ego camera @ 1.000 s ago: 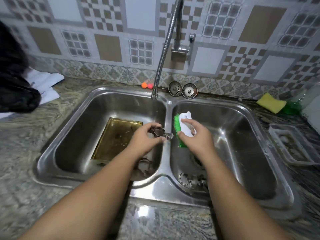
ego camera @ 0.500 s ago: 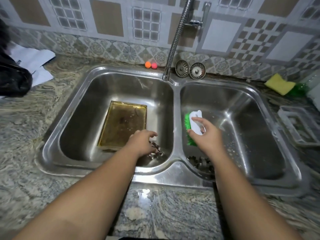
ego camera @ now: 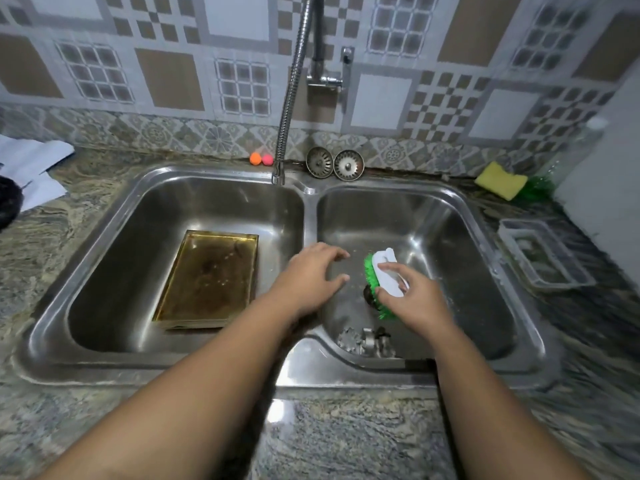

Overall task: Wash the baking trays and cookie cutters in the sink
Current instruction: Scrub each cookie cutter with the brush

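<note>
A gold-coloured baking tray point(ego camera: 207, 280) lies flat on the floor of the left basin of the steel double sink point(ego camera: 304, 216). Metal cookie cutters point(ego camera: 367, 341) lie in a small heap at the near edge of the right basin. My left hand point(ego camera: 311, 275) hovers over the divider with fingers spread and relaxed, holding nothing. My right hand point(ego camera: 412, 303) grips the white handle of a scrubbing brush point(ego camera: 382, 275) with green bristles, held over the right basin's drain.
A flexible steel faucet hose point(ego camera: 289, 98) hangs over the divider. Two sink strainers point(ego camera: 334, 163) and two small orange and pink balls point(ego camera: 261, 159) sit behind the sink. A yellow sponge point(ego camera: 500, 180) and a clear plastic container point(ego camera: 543, 258) are on the right counter.
My left hand held a cutter over the divider, dipped into the left basin, and has now crossed to the divider empty. The brush hand has shifted a little right into the right basin.
</note>
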